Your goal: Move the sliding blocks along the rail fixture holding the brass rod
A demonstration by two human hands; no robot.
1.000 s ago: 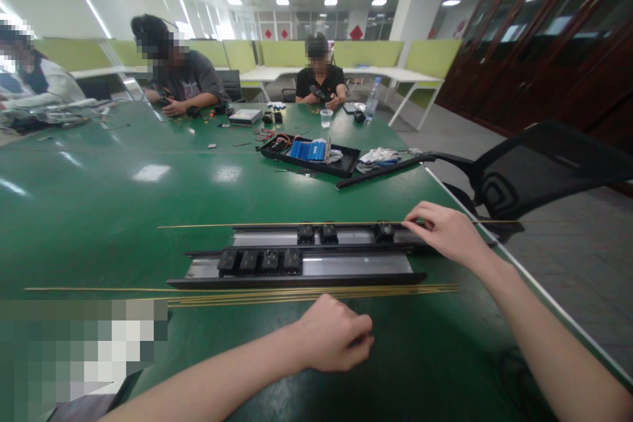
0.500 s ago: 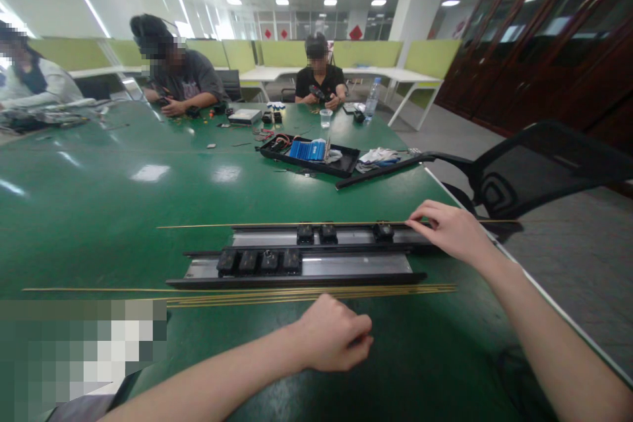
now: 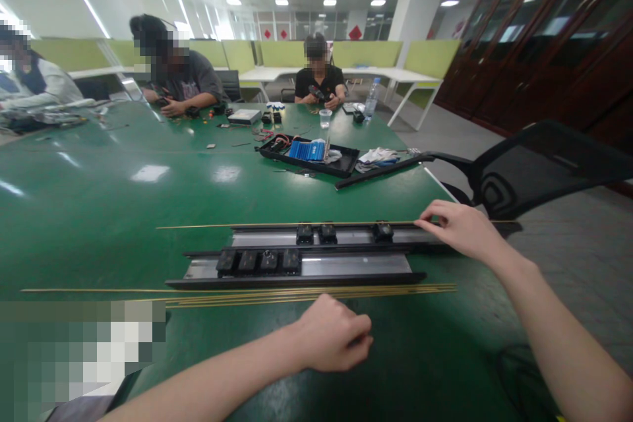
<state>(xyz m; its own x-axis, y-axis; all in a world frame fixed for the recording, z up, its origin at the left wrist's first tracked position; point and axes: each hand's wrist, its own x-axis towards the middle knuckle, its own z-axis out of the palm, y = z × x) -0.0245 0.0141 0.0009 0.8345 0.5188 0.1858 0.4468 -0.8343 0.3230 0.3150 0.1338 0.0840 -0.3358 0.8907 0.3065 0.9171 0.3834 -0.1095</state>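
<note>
My right hand pinches a long thin brass-coloured rod over the far edge of the rear metal rail. Three black blocks sit in that rail. The nearer rail holds several black blocks at its left part. Several more thin rods lie along its near side. Just in front of them my left hand rests on the green table, fingers curled closed; whether anything is inside is hidden.
A black tray with blue pieces, white gloves and a black bar lie farther back. A black chair stands at the right edge. Three people sit across the table.
My right hand has slid slightly to the right along the thin rod. My left hand, the rails and the blocks have stayed in place.
</note>
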